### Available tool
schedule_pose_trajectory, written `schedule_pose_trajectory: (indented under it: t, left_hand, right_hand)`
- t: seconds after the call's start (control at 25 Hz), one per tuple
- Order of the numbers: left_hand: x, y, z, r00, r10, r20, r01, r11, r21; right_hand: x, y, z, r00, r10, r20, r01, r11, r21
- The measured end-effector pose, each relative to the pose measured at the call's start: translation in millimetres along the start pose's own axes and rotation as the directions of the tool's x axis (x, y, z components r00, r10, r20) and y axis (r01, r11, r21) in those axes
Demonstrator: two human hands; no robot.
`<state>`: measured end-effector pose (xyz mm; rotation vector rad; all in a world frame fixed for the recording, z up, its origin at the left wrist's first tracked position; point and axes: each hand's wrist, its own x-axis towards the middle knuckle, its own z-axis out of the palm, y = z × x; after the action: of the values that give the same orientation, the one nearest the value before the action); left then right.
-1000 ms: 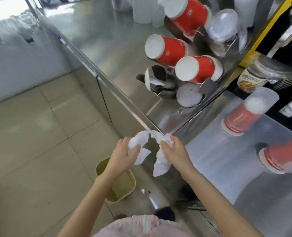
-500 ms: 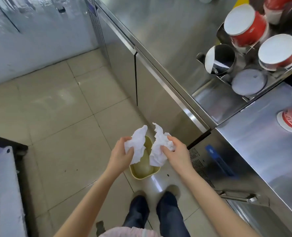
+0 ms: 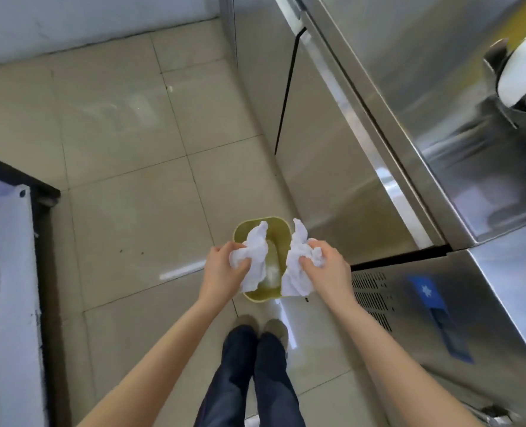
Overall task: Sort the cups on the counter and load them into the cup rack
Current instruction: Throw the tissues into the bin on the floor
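The floor (image 3: pixel 126 167) is made of pale beige tiles with thin grey joints, and it shines a little. Along the right side runs a steel counter (image 3: pixel 440 87) with cabinet doors below it, and nearer to the person there is a second steel unit (image 3: pixel 440 318) with vent slots and a blue sticker. At the left edge stands a white and black object (image 3: pixel 12 288), only partly in view.

The person holds two pieces of white crumpled paper, one in each hand. One small olive-yellow bin (image 3: pixel 260 260) stands on the floor, directly below the fingers and between the two hands. Two legs in dark trousers (image 3: pixel 249 380) and two shoes show below the bin.

The left hand (image 3: pixel 221 272) is closed around the left paper (image 3: pixel 254 257); its thumb and fingers pinch the crumpled end, and the loose part hangs over the bin opening. The right hand (image 3: pixel 326 269) is closed in the same way on the right paper (image 3: pixel 298 266), which also hangs over the bin. The two papers are near each other but apart.

Of the cups, only one white round shape (image 3: pixel 523 78) in a steel holder (image 3: pixel 501 69) is visible, far up and to the right of the fingers, at the picture's edge.
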<state>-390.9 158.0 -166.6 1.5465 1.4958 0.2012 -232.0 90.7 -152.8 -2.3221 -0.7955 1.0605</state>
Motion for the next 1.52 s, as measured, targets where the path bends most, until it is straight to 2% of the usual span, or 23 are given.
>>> schedule_pose_trajectory:
  t: [0.16, 0.32, 0.44, 0.6, 0.76, 0.84, 1.08, 1.24, 1.4, 1.52]
  left_hand:
    - [35.8, -46.1, 36.4, 0.999, -0.047, 0.012, 0.047, 0.999, -0.021]
    - [90.8, -103.8, 84.6, 0.995, -0.078, 0.058, 0.076, 0.996, 0.049]
    - [130.1, -143.5, 121.4, 0.999, -0.035, 0.039, 0.031, 0.995, 0.098]
    - [182.4, -200.3, 171.7, 0.995, 0.039, 0.088, -0.056, 0.979, 0.197]
    - [214.6, -232.9, 208.7, 0.984, 0.071, 0.163, -0.132, 0.907, 0.399]
    - [225.4, -240.9, 218.7, 0.978, 0.076, 0.193, -0.156, 0.883, 0.443]
    - [236.5, -234.5, 223.5, 0.944, 0.014, 0.330, -0.164, 0.887, 0.432]
    - [214.2, -204.7, 199.6, 0.935, 0.032, 0.354, -0.194, 0.881, 0.431]
    - [167.6, -156.2, 158.2, 0.925, -0.022, 0.380, -0.225, 0.773, 0.593]
    - [130.3, -109.9, 118.0, 0.921, -0.012, 0.390, -0.268, 0.707, 0.654]
  right_hand:
    - [40.2, 33.9, 44.5, 0.998, 0.010, 0.060, -0.005, 0.997, -0.076]
    - [97.9, 79.6, 107.5, 0.996, 0.009, 0.084, 0.000, 0.994, -0.106]
    - [145.1, 117.4, 155.5, 0.994, 0.020, 0.108, -0.007, 0.992, -0.125]
    - [206.3, 178.4, 219.8, 0.988, 0.024, 0.150, -0.004, 0.991, -0.133]
    - [242.2, 221.9, 254.7, 0.980, 0.073, 0.187, -0.041, 0.985, -0.167]
    - [252.5, 232.6, 261.6, 0.977, 0.078, 0.197, -0.038, 0.980, -0.198]
    - [257.6, 228.8, 255.5, 0.967, 0.069, 0.246, -0.004, 0.966, -0.257]
    - [237.4, 207.1, 226.2, 0.960, 0.045, 0.276, 0.042, 0.952, -0.302]
    - [193.9, 169.1, 183.4, 0.959, 0.022, 0.283, 0.102, 0.904, -0.416]
    - [151.6, 127.6, 143.4, 0.956, 0.020, 0.293, 0.128, 0.870, -0.476]
